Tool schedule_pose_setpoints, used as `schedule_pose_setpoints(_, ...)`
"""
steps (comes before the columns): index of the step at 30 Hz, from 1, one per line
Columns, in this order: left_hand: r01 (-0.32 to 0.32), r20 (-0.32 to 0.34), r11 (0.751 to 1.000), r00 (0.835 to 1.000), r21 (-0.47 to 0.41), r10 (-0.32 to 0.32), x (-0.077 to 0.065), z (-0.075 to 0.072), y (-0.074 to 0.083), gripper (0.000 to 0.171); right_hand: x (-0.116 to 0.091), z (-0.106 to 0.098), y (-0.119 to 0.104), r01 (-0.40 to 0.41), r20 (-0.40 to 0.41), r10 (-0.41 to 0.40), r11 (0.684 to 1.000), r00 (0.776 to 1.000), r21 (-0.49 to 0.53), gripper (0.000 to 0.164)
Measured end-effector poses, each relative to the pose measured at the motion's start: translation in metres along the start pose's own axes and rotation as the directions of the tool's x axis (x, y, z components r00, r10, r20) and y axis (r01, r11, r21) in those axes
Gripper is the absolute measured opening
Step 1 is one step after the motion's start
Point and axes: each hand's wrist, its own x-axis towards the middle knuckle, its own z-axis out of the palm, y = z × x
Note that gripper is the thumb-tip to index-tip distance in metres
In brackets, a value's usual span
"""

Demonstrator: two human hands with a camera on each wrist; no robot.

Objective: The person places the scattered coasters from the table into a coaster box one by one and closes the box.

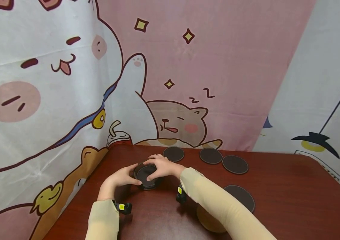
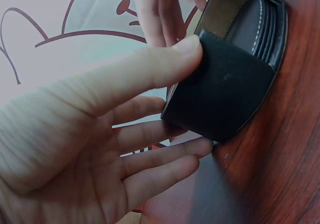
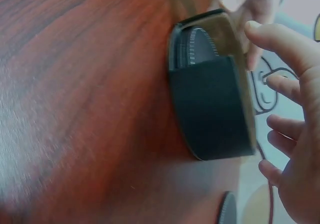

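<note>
A round black coaster holder (image 2: 225, 84) with a tan lining stands on the table, its open cut-out showing in both wrist views. Inside it sits a stack of dark coasters (image 2: 245, 26) edged with white stitching. My left hand (image 1: 124, 176) grips the holder from the left, thumb at the rim of its wall and fingers along the outer side. Over the right side of the holder my right hand (image 1: 163, 167) hovers with spread, loosely bent fingers. Its thumb (image 3: 272, 39) comes right up to the rim in the right wrist view.
Loose round dark coasters lie on the reddish-brown table (image 1: 293, 190): one coaster (image 1: 174, 154) behind the holder, a pair (image 1: 210, 156) at the back, and another coaster (image 1: 242, 196) beside my right sleeve. A brown disc (image 1: 207, 220) lies partly under that sleeve. A cartoon-printed cloth (image 1: 218, 60) hangs behind.
</note>
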Motion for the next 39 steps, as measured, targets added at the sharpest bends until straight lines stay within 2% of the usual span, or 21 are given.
schedule_pose_setpoints(8,-0.001,-0.011,1.000,1.000,0.015,0.002,-0.001,0.001,0.002,0.088,-0.021,-0.027,0.008,0.017,-0.057,-0.012,0.995,0.998,0.094,0.069)
schedule_pose_setpoints(15,-0.015,-0.024,1.000,1.000,0.014,0.016,-0.002,0.002,0.000,0.090,-0.052,-0.043,0.036,0.019,-0.149,0.000,0.992,0.989,0.127,0.070)
schedule_pose_setpoints(21,-0.021,-0.022,1.000,1.000,0.009,0.021,-0.004,0.004,0.002,0.090,-0.090,-0.054,0.069,0.029,-0.263,0.004,0.992,0.965,0.121,0.070)
schedule_pose_setpoints(28,-0.024,-0.013,1.000,1.000,0.013,0.024,-0.004,0.004,0.003,0.091,-0.143,-0.063,0.103,-0.040,-0.354,0.098,0.985,0.930,0.166,0.070)
schedule_pose_setpoints(36,-0.038,-0.002,0.999,0.999,0.009,0.038,-0.003,0.004,0.003,0.091,-0.188,-0.073,0.138,-0.101,-0.404,0.220,0.950,0.888,0.295,0.072)
schedule_pose_setpoints(39,-0.034,-0.002,0.999,0.999,0.006,0.034,-0.005,0.004,0.002,0.091,-0.201,-0.073,0.156,-0.125,-0.416,0.253,0.942,0.874,0.310,0.072)
